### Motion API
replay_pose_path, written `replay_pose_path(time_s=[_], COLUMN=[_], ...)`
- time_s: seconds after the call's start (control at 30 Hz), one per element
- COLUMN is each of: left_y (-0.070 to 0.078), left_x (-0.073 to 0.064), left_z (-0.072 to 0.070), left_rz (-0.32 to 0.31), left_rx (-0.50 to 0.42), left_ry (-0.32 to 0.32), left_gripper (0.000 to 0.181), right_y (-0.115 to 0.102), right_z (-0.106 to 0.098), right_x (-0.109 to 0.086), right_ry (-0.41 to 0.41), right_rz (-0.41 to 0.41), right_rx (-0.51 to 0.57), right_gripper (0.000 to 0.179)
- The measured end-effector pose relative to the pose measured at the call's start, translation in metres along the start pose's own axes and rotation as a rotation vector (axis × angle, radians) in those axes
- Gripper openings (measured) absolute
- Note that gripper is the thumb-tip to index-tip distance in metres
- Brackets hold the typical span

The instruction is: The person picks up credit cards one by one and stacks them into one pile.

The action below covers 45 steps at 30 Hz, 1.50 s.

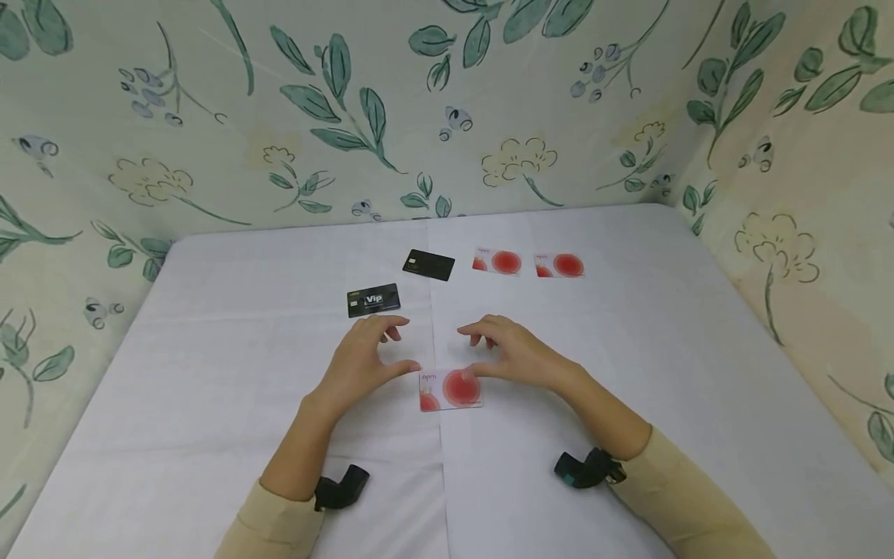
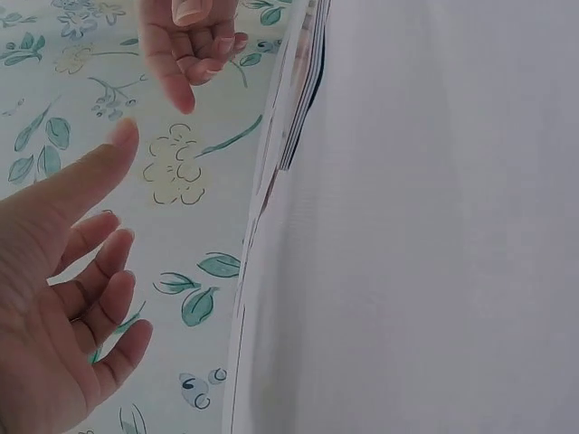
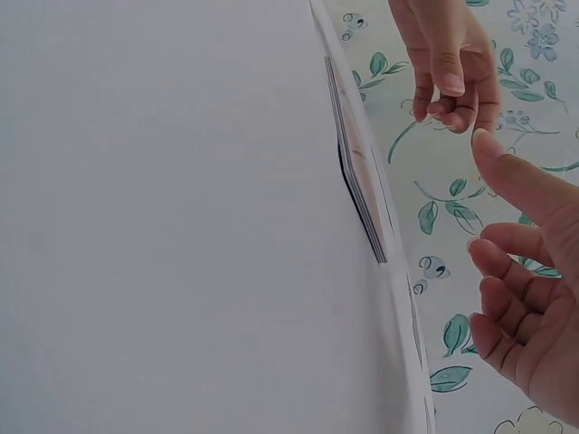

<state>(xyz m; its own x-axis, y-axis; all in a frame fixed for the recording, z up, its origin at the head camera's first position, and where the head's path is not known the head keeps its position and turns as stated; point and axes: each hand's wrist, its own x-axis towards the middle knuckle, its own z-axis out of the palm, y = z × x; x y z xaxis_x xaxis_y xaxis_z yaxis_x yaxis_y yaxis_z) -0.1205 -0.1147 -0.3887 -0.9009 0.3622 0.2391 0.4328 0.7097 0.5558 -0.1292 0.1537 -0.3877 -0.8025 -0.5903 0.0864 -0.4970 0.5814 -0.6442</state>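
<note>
A stack of several cards (image 1: 436,392), its top one white and pink with a big red circle, lies on the white table between the two hands. Seen edge-on in the left wrist view, the stack (image 2: 312,99) shows layered edges with a slight bend; the right wrist view shows the same stack (image 3: 348,172). My left hand (image 1: 358,365) has its thumb near the stack's far left corner, its fingers loosely bent and holding nothing. My right hand (image 1: 520,355) holds nothing either; its thumb tip overlaps the stack's right side in the head view.
Beyond my left hand lies a black card marked "Vip" (image 1: 373,300), with a plain black card (image 1: 429,265) farther back. Two red-circle cards (image 1: 497,261) lie side by side to its right. Leaf-patterned fabric (image 1: 391,101) rises behind the white table (image 1: 209,373).
</note>
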Motion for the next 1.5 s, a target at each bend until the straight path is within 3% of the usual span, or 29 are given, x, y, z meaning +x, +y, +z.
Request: replay_pose_path(time_s=[0.23, 0.63, 0.83, 1.33, 1.5], left_y=[-0.004, -0.021, -0.031, -0.063, -0.073], left_x=[0.002, 0.006, 0.008, 0.016, 0.017], left_z=[-0.006, -0.019, -0.026, -0.032, -0.028], left_rz=[-0.019, -0.104, -0.127, -0.295, -0.308], left_rx=[-0.07, -0.208, -0.227, -0.232, -0.24], left_ry=[0.078, 0.146, 0.187, 0.155, 0.178], left_gripper=[0.066, 0.068, 0.07, 0.076, 0.076], right_y=[-0.005, -0.011, -0.014, -0.012, -0.013], right_z=[-0.003, -0.009, -0.011, -0.005, -0.008], right_x=[0.015, 0.045, 0.061, 0.095, 0.109], right_ry=[0.005, 0.016, 0.003, -0.079, -0.1], right_rz=[-0.016, -0.01, -0.007, 0.037, 0.048], right_rx=[0.015, -0.005, -0.031, -0.073, -0.093], right_gripper=[0.061, 0.063, 0.063, 0.065, 0.065])
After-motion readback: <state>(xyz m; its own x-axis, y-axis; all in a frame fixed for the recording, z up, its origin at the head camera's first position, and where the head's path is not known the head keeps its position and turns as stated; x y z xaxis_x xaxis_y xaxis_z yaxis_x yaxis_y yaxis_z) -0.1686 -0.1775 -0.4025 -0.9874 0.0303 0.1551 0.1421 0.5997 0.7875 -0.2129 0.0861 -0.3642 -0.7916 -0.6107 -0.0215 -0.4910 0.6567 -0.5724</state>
